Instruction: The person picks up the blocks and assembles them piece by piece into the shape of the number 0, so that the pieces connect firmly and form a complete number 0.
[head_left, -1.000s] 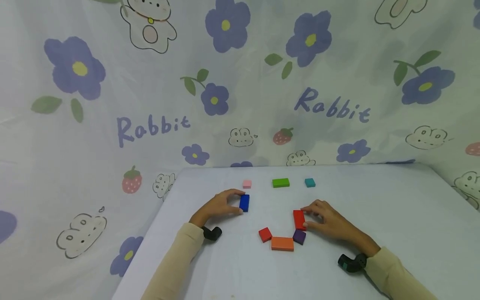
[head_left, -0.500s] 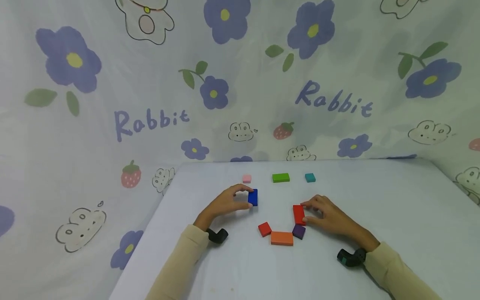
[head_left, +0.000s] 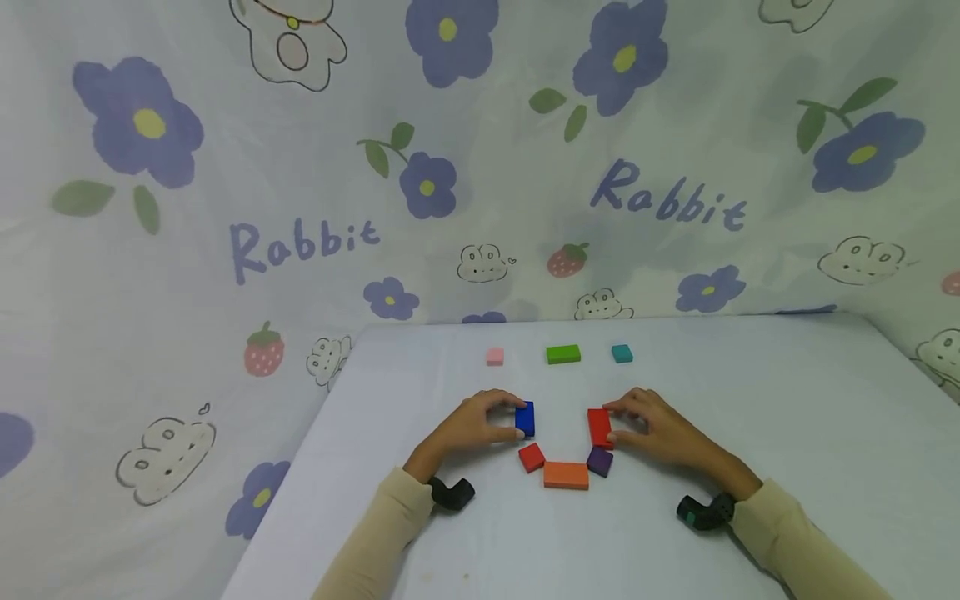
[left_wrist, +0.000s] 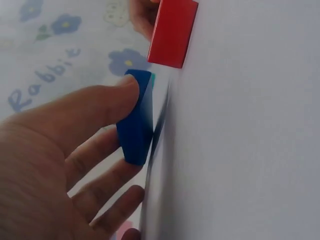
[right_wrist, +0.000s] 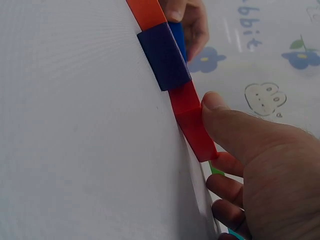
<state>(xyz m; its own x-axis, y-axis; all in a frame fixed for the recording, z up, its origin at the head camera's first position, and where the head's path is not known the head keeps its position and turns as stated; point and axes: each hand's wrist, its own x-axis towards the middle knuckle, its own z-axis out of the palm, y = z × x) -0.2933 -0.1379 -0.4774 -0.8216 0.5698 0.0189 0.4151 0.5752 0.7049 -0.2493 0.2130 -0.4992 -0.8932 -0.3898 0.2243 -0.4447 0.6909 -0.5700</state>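
Observation:
My left hand [head_left: 480, 421] pinches a blue rectangular block [head_left: 525, 419] between thumb and fingers; the left wrist view shows the blue block [left_wrist: 136, 120] close over the white surface. To its right, my right hand [head_left: 660, 429] has thumb and fingertips at the two ends of a red rectangular block [head_left: 599, 427]. That block's near end meets a purple square block [head_left: 600, 461]. An orange rectangular block [head_left: 566, 476] lies between the purple one and a red square block [head_left: 532, 457], forming a curved row. The blue block sits just beyond the red square.
Farther back on the white table [head_left: 750, 400] lie a pink square block [head_left: 495, 357], a green rectangular block [head_left: 563, 354] and a teal square block [head_left: 622, 353], spaced apart. Behind the table hangs a patterned cloth [head_left: 480, 167].
My left hand has carried the blue block to the right, then nearer, to just beyond the red square. My right hand has stayed at the red rectangular block. The head view has tilted slightly down.

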